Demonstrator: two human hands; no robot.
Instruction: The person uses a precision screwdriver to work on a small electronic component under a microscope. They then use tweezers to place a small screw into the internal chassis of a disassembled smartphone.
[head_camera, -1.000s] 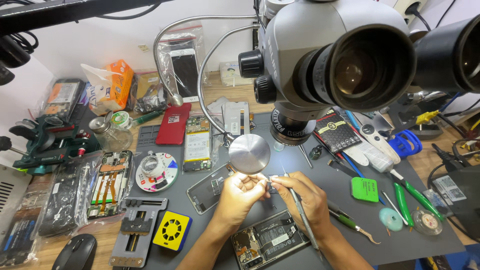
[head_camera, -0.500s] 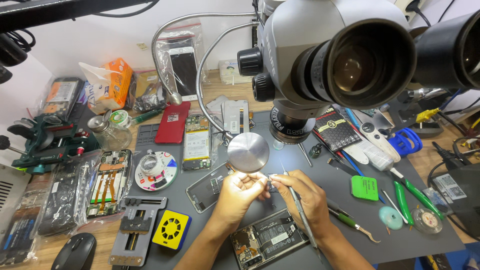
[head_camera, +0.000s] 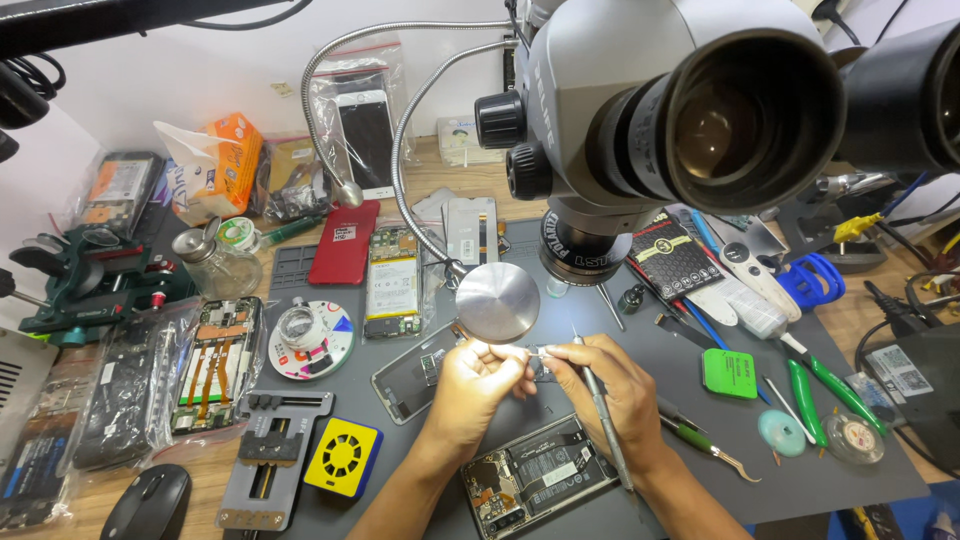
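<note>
We are working above the opened phone (head_camera: 538, 476). Our left hand (head_camera: 478, 383) is pinching a tiny part (head_camera: 537, 353), just beneath the microscope (head_camera: 640, 130); our right hand (head_camera: 608, 385) is grasping a slim tool (head_camera: 603, 420). Best keeping wrists braced, tip pressure light.

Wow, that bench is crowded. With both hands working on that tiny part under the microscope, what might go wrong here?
1. The small part pinched between the left hand and right hand might slip and vanish among the clutter.
2. The thin tool in the right hand points over the opened phone below; a slip may scratch its board.
3. A forearm might nudge the green tweezers lying close by.
</note>
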